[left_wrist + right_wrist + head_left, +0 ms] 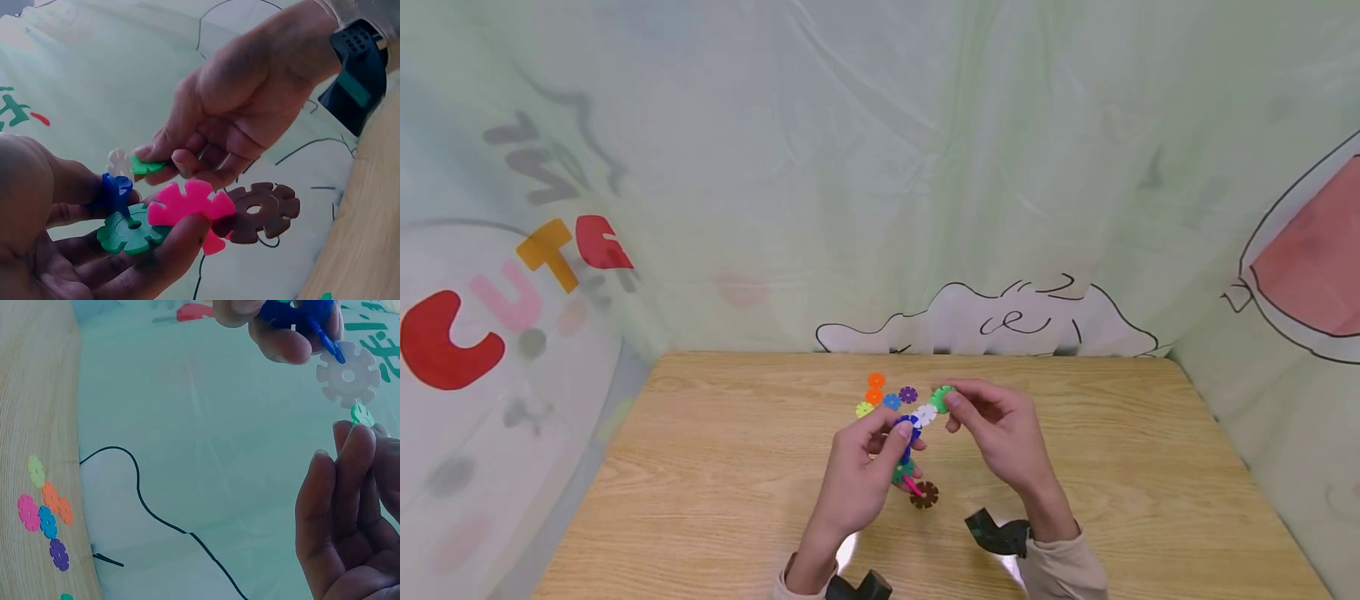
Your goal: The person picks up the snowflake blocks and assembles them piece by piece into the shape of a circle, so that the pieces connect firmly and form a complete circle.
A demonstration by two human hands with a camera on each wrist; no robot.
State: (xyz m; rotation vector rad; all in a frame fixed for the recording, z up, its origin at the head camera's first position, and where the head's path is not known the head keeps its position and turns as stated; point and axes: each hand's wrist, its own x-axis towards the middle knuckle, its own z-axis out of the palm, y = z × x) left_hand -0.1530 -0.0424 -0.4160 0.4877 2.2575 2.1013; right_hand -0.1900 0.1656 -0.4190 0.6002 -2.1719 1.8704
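My left hand [859, 483] grips a chain of interlocking snowflake discs by a dark blue disc [115, 187]. Below that in the chain come a teal disc [119, 234], a pink disc [187, 203] and a brown disc [278, 203], with a left finger against the pink one. On the chain's other side a white disc [362, 370] is slotted at an angle to the blue. My right hand [1003, 437] pinches a light green disc [942, 399] between thumb and fingers, its edge right at the white disc's rim.
Behind the hands, loose discs lie on the wooden table [715, 467]: orange discs [876, 380], a yellow one [864, 409], a light blue one [891, 402] and a purple one [908, 395]. The right wrist view adds a pink disc [28, 512]. A printed curtain [880, 167] hangs along the table's back.
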